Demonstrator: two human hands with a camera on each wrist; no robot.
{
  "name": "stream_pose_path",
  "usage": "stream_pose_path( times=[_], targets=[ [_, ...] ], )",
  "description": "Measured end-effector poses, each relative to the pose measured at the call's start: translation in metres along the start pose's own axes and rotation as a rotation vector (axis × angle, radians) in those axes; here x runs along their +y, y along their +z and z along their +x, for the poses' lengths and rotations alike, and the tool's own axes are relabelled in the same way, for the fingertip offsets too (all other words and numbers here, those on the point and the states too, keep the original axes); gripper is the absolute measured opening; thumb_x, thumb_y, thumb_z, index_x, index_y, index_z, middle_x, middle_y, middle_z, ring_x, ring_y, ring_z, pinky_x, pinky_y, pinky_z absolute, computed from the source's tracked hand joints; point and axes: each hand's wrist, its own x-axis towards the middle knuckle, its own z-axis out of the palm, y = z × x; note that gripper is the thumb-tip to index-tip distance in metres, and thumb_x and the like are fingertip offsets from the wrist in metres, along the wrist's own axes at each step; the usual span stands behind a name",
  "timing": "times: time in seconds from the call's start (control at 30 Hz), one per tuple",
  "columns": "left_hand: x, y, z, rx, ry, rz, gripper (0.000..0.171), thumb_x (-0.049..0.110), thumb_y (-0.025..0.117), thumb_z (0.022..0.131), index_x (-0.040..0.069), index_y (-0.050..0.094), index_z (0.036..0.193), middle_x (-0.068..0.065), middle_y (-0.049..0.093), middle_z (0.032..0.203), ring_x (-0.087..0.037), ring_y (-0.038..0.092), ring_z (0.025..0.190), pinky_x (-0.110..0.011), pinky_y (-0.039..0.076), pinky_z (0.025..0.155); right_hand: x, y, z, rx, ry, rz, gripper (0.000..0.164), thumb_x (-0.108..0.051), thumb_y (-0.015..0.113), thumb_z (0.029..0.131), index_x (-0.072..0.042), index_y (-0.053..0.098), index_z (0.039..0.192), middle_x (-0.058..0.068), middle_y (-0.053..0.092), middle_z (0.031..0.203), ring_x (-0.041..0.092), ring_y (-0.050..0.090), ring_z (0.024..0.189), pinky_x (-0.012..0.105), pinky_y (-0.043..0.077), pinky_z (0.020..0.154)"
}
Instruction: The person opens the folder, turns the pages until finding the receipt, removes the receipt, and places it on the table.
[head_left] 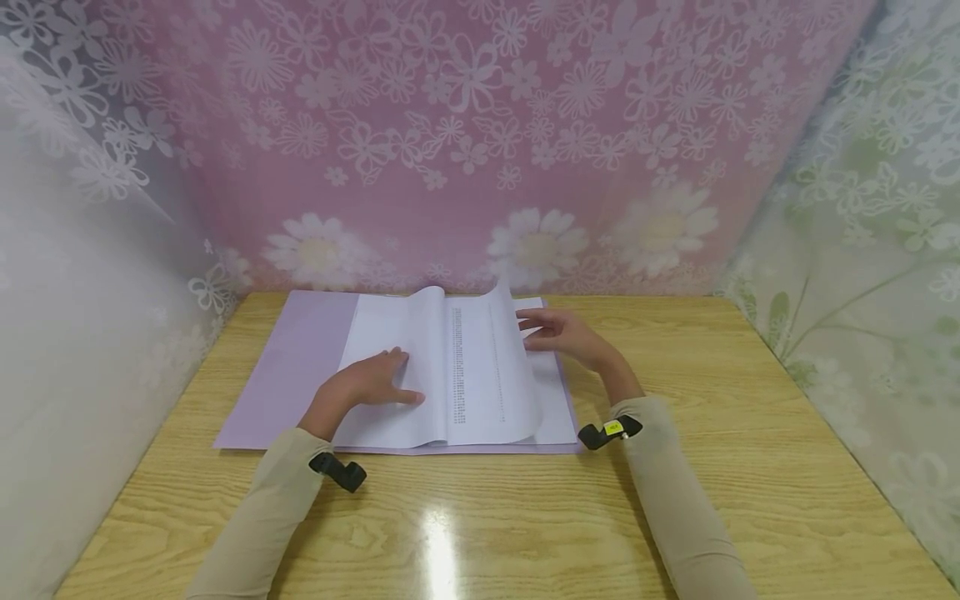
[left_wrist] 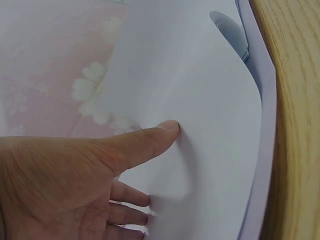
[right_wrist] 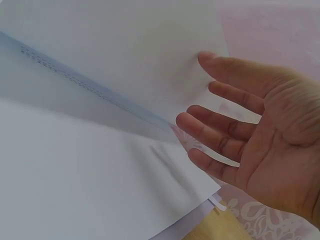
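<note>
A lilac folder (head_left: 315,350) lies spread on the table, with white sheets inside. Its left-hand page (head_left: 375,321) lies curved near the middle, and my left hand (head_left: 367,379) rests on it with spread fingers. In the left wrist view the left thumb (left_wrist: 155,140) presses the white paper (left_wrist: 215,125). A sheet with columns of small print (head_left: 480,367) stands partly raised on the right side. My right hand (head_left: 562,333) is at its right edge, fingers extended and partly behind it. The right wrist view has the right fingertips (right_wrist: 187,120) close to the raised sheet (right_wrist: 125,40), above a lower page (right_wrist: 75,165).
The wooden table (head_left: 510,517) extends around the folder. A pink flowered cloth (head_left: 450,208) hangs right behind it, with pale flowered panels (head_left: 870,275) to the sides. Each sleeved wrist carries a black camera mount (head_left: 339,472).
</note>
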Motion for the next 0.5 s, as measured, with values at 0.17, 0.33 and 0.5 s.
stream_pose_path(
  times=[0.17, 0.33, 0.5],
  targets=[
    [0.0, 0.0, 0.0, 0.033, 0.03, -0.003, 0.099, 0.056, 0.07, 0.091, -0.002, 0.027, 0.159, -0.026, 0.024, 0.166, -0.041, 0.024, 0.155, -0.055, 0.027, 0.124, -0.002, 0.006, 0.002, -0.067, -0.009, -0.019, 0.071, -0.016, 0.078, 0.091, -0.02, 0.046, 0.155, 0.016, 0.053, 0.151, 0.033, 0.065, 0.124, 0.046, 0.054, 0.105],
    [0.003, -0.002, -0.002, 0.077, 0.049, 0.002, 0.097, 0.055, 0.073, 0.089, -0.001, 0.032, 0.158, -0.026, 0.03, 0.164, -0.042, 0.031, 0.151, -0.057, 0.033, 0.121, -0.002, 0.012, 0.004, -0.132, -0.021, -0.025, 0.085, -0.017, 0.08, 0.089, -0.026, 0.035, 0.16, 0.017, 0.042, 0.16, 0.035, 0.064, 0.126, 0.049, 0.055, 0.102],
    [0.002, -0.001, -0.002, 0.119, 0.063, -0.01, 0.099, 0.057, 0.076, 0.086, 0.002, 0.035, 0.157, -0.024, 0.032, 0.162, -0.042, 0.033, 0.15, -0.058, 0.035, 0.119, -0.005, 0.017, 0.004, -0.155, -0.038, -0.065, 0.095, -0.018, 0.084, 0.086, -0.028, 0.028, 0.163, 0.011, 0.031, 0.167, 0.037, 0.055, 0.135, 0.053, 0.05, 0.108]
  ],
)
